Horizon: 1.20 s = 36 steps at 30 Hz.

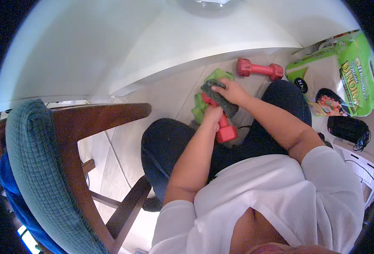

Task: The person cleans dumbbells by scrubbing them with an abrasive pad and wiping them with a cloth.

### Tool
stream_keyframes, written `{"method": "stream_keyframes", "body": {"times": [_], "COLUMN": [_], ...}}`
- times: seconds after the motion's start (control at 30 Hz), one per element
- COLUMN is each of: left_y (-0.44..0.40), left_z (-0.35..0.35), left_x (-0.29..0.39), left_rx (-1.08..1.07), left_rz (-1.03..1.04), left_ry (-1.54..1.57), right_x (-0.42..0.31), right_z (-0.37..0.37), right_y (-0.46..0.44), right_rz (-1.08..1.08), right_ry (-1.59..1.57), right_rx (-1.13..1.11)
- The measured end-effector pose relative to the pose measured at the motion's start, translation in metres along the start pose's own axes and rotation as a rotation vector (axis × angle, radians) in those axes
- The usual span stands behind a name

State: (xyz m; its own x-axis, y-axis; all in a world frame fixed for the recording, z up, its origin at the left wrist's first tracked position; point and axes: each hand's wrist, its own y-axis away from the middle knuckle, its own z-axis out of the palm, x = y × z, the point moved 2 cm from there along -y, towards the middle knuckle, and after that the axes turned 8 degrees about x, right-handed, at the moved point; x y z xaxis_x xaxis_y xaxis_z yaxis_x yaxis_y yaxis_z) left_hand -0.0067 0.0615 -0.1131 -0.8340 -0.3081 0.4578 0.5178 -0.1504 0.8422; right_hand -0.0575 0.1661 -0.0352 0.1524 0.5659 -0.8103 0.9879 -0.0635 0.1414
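Note:
My left hand (213, 117) is wrapped round the handle of a red dumbbell (226, 132), held above the floor between my legs. One head of the dumbbell shows below that hand; the other is partly covered by a dark grey-green cloth (225, 103). The cloth is gripped in my right hand (232, 91), fingers and thumb closed on it against the dumbbell's upper end. Beneath them a bright green cloth (199, 109) lies crumpled on the floor. A second red dumbbell (259, 69) rests on the tiles beyond my right hand.
A green rice bag (356, 76) stands at the right, with a black device and its cord (348, 129) below it. A wooden chair (100, 114) with a teal cushion (39, 169) fills the left. A white wall panel (166, 46) bounds the floor ahead.

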Motion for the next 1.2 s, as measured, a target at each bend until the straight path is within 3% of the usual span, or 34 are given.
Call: {"method": "stream_keyframes", "body": {"times": [0.07,0.17,0.2,0.27,0.37,0.4,0.5,0.53,0.67,0.77,0.87,0.93,1.03,1.1,1.17,1.2], "left_y": [0.017,0.038,0.048,0.064,0.07,0.073,0.093,0.105,0.117,0.12,0.1,0.089,0.082,0.075,0.059,0.048], "left_z": [0.0,0.006,0.012,0.02,0.023,0.021,0.023,0.027,0.011,0.019,0.014,0.012,0.015,0.016,0.014,0.011], "left_x": [0.012,0.033,0.043,0.06,0.068,0.07,0.086,0.092,0.102,0.09,0.076,0.071,0.069,0.062,0.049,0.04], "left_rx": [-0.009,-0.104,-0.143,-0.22,-0.464,-0.462,-0.407,-0.348,-0.296,-0.1,-0.058,-0.1,-0.139,-0.141,-0.12,-0.109], "left_rz": [-0.001,-0.05,0.002,0.111,0.275,0.325,0.491,0.555,0.842,0.551,0.397,0.309,0.192,0.123,0.066,-0.006], "left_ry": [-0.048,-0.036,-0.018,0.031,0.228,0.209,0.111,0.065,-0.33,-0.042,0.122,0.048,-0.08,-0.158,-0.222,-0.192], "right_x": [0.011,0.036,0.021,-0.012,0.014,-0.003,-0.033,-0.035,-0.044,-0.043,-0.031,-0.056,-0.051,-0.054,-0.018,-0.019], "right_z": [0.004,-0.019,-0.033,-0.064,-0.047,-0.036,-0.032,-0.028,-0.038,-0.036,-0.029,-0.053,-0.098,-0.136,-0.152,-0.157], "right_y": [-0.007,-0.01,0.004,0.042,0.078,0.09,0.098,0.099,0.109,0.103,0.105,0.101,0.078,0.056,0.031,0.02], "right_rz": [0.103,0.42,0.482,0.742,0.325,0.419,0.471,0.322,0.185,0.198,0.209,0.095,-0.05,0.031,0.115,0.191], "right_ry": [-0.032,-0.521,-0.675,-0.687,-0.187,-0.676,-0.673,-0.667,-0.619,-0.561,-0.363,-0.229,0.296,0.371,0.077,-0.049], "right_rx": [0.184,0.113,0.043,-0.335,-0.811,-0.892,-0.739,-0.626,-0.482,-0.457,-0.545,-0.701,-0.85,-0.564,-0.173,-0.084]}}
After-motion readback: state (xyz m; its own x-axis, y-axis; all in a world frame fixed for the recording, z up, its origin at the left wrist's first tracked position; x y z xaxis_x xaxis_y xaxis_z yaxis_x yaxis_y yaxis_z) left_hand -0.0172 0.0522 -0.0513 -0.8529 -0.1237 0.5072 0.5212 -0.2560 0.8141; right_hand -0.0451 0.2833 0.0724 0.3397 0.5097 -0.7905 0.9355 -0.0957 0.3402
